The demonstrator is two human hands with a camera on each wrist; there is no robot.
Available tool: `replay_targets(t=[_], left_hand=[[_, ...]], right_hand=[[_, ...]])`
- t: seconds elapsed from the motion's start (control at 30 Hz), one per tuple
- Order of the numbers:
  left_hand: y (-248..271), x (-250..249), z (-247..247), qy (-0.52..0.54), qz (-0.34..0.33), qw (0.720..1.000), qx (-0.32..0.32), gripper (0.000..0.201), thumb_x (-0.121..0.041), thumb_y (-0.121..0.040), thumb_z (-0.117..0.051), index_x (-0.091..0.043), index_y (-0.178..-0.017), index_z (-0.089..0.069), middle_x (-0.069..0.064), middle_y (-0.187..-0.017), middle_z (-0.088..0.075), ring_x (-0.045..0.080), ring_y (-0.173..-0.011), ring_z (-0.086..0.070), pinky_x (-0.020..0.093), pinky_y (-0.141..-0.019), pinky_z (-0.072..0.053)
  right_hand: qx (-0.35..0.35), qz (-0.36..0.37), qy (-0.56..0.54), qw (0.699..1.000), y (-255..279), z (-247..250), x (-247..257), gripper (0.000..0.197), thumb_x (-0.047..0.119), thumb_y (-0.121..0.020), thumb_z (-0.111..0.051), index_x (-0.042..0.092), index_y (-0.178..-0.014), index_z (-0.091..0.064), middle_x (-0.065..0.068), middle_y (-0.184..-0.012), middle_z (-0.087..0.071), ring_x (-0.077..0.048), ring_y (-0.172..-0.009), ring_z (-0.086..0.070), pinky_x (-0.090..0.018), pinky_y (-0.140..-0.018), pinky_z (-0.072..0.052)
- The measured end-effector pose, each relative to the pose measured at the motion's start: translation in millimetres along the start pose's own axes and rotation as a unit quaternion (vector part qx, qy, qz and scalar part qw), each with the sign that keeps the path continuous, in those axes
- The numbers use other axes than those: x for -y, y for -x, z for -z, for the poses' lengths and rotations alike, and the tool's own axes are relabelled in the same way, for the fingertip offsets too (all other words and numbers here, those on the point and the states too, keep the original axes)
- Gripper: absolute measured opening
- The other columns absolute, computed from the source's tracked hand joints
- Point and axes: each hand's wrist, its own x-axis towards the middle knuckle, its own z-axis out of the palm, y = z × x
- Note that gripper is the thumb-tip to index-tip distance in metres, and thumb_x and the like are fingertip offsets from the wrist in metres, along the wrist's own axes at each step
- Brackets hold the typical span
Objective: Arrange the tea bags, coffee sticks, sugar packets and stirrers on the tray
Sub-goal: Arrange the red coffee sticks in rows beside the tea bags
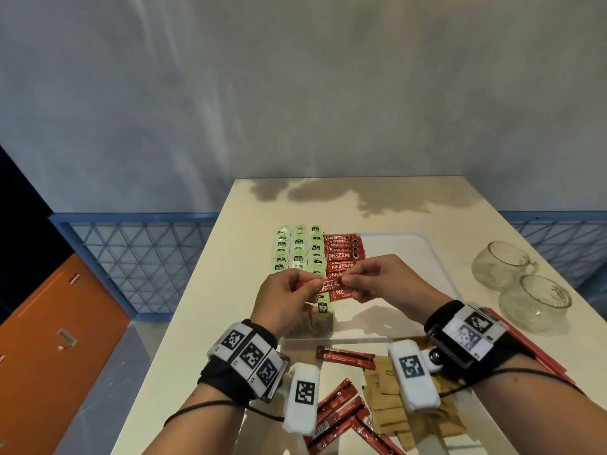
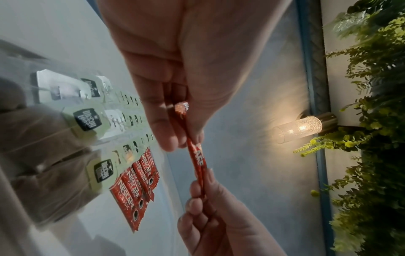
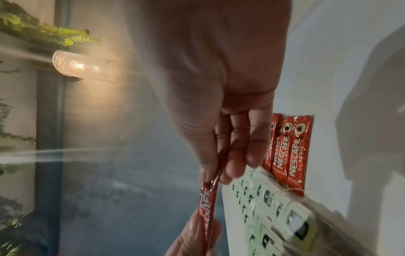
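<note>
Cream surface (image 1: 203,323) backed by grey wall; red coffee stick (image 1: 329,285) pinched at ends by left hand (image 1: 285,302) and right hand (image 1: 387,284), held above tray (image 1: 437,257)

Both hands raised together, each pinching one end of the same coffee stick

The left hand (image 1: 285,298) and the right hand (image 1: 386,280) are held close together in front of the body, above the near half of the tray (image 1: 437,257), with both forearms reaching forward from the near edge of the table (image 1: 203,290). One end of a red coffee stick (image 1: 329,285) is pinched between the left thumb and curled fingers (image 2: 166,138); the other end is pinched by the right thumb and fingertips (image 3: 236,166). The stick is stretched level between the two hands. Black bands with square-patterned markers are worn on both wrists, and a white block is carried below each.
</note>
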Motion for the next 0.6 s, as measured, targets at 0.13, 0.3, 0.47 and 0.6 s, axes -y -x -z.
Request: replay_targets(t=[0.13, 0.3, 0.47, 0.6], left_hand=[[-4.4, -3.0, 3.9, -0.019, 0.002, 1.000, 0.007, 0.009, -0.012, -0.088, -0.071, -0.012, -0.095, -0.075, 0.000, -0.077, -0.074, 0.008, -0.054, -0.056, 0.022, -0.052, -0.051], [-11.0, 7.7, 15.7, -0.038, 0.005, 0.999, -0.039, 0.011, -0.014, -0.091, -0.067, -0.017, -0.097, -0.076, 0.000, -0.084, -0.075, -0.004, -0.058, -0.062, 0.015, -0.052, -0.045], [-13.9, 16.9, 15.9, -0.031, 0.013, 0.999, -0.039, 0.013, -0.015, -0.092, -0.065, -0.021, -0.095, -0.075, -0.005, -0.082, -0.074, 0.000, -0.072, -0.067, 0.014, -0.059, -0.045], [-16.4, 19.7, 12.8, -0.044, 0.011, 0.999, -0.026, 0.013, -0.017, -0.092, -0.065, -0.023, -0.094, -0.076, -0.006, -0.088, -0.076, 0.007, -0.083, -0.069, 0.019, -0.068, -0.049]], right_hand=[[-0.009, 0.000, 0.009, 1.000, -1.5, 10.8, -8.1, 0.013, 0.010, -0.090, -0.067, 0.000, -0.097, -0.072, -0.009, -0.076, -0.069, -0.012, -0.062, -0.061, -0.022, -0.061, -0.056], [-0.043, -0.061, 0.133, 0.988, 0.0, 39.8, -40.3, 0.010, 0.019, -0.089, -0.070, 0.011, -0.085, -0.076, -0.001, -0.074, -0.072, -0.011, -0.065, -0.060, -0.023, -0.062, -0.049], [-0.050, -0.114, 0.246, 0.961, -4.0, 41.5, -66.4, 0.010, 0.021, -0.087, -0.072, 0.015, -0.080, -0.074, 0.005, -0.079, -0.071, -0.008, -0.075, -0.062, -0.018, -0.060, -0.041], [-0.123, -0.125, 0.224, 0.958, -21.9, 34.9, -78.3, 0.022, 0.022, -0.079, -0.080, 0.013, -0.085, -0.061, -0.003, -0.089, -0.068, -0.017, -0.083, -0.062, -0.027, -0.068, -0.047]])
